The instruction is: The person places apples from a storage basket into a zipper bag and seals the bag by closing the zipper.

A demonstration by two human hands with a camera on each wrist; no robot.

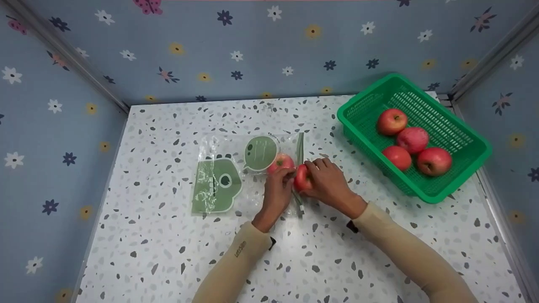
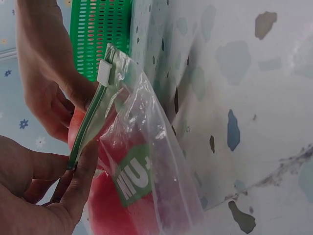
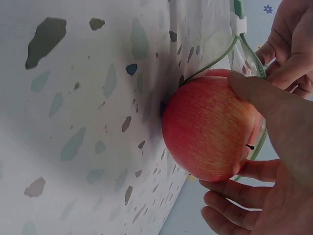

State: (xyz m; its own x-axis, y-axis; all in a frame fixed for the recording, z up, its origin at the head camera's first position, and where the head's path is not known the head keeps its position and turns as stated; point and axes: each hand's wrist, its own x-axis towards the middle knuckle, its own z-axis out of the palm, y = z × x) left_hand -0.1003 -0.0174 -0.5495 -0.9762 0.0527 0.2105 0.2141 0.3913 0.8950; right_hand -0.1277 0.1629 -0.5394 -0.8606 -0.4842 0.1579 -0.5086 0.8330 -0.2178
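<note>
A clear zip bag with green dinosaur prints lies flat, its green-edged mouth toward the right. One apple is inside it near the mouth. At the opening my right hand holds a second red apple, thumb on top and fingers around its side. My left hand pinches the bag's upper edge between thumb and fingers, as the left wrist view shows. The white slider sits at one end of the zip strip. In the right wrist view the zip edges spread around the held apple.
A green plastic basket stands at the back right, holding several red apples. Flower-patterned panels border the speckled white table at the back and both sides.
</note>
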